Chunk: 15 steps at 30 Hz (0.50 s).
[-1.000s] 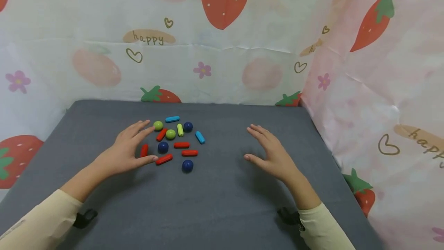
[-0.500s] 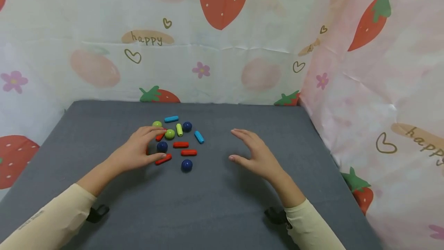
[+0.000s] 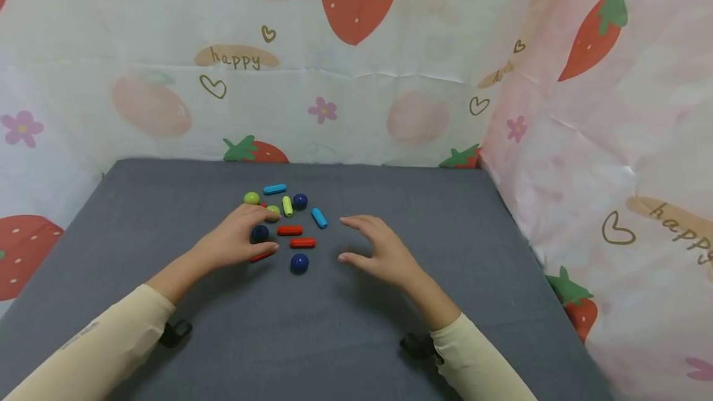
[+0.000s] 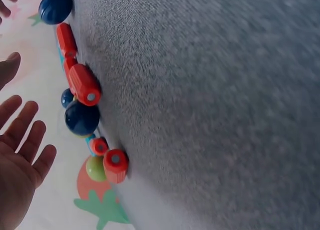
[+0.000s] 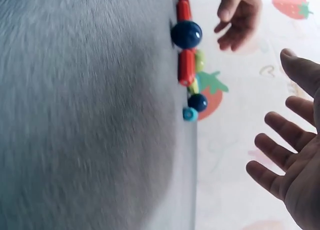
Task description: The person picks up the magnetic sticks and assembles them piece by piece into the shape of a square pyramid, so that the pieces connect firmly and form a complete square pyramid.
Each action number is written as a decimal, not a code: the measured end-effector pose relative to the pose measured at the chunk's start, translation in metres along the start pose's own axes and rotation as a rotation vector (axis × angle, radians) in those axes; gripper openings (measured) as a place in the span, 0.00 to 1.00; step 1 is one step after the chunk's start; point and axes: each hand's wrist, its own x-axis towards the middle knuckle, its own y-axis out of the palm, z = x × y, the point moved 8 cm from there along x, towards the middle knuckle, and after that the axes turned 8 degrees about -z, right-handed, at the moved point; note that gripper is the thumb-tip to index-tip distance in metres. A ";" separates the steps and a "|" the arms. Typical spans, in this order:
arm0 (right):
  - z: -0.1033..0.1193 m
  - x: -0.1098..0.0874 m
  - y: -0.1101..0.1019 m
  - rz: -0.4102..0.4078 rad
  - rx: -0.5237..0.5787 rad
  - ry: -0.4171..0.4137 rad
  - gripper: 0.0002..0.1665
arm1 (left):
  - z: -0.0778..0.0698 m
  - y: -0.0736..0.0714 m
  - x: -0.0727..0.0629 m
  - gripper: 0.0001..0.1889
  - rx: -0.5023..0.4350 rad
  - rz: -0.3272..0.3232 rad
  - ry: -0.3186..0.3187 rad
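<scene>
Small beads lie loosely grouped left of the table's middle in the head view: dark blue balls (image 3: 299,263), green balls (image 3: 252,198), red sticks (image 3: 302,242), light blue sticks (image 3: 319,218) and a yellow-green stick (image 3: 287,206). My left hand (image 3: 239,237) hovers over the group's left side, fingers extended and thumb apart, hiding part of several beads. In the left wrist view that hand (image 4: 22,162) holds nothing. To the right of the beads is my right hand (image 3: 384,255), thumb and fingers spread, palm facing them. The right wrist view shows this hand (image 5: 300,155) above the cloth, holding nothing.
A grey cloth (image 3: 345,339) covers the table. Behind it and along the right side hang curtains (image 3: 356,104) printed with strawberries. A black strap (image 3: 177,333) sits by the left sleeve, and another strap (image 3: 418,346) by the right sleeve.
Both hands have moved inward: the left to the right, over the near-left beads, and the right to the left, closer to the group. The beads appear to lie as before.
</scene>
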 end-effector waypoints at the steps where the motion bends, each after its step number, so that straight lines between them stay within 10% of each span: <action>1: 0.001 0.001 0.003 0.006 0.003 0.005 0.41 | 0.000 0.001 0.001 0.29 -0.004 0.001 0.001; 15: 0.002 0.013 0.054 0.135 0.011 0.117 0.35 | 0.001 0.021 0.015 0.21 0.032 0.053 -0.020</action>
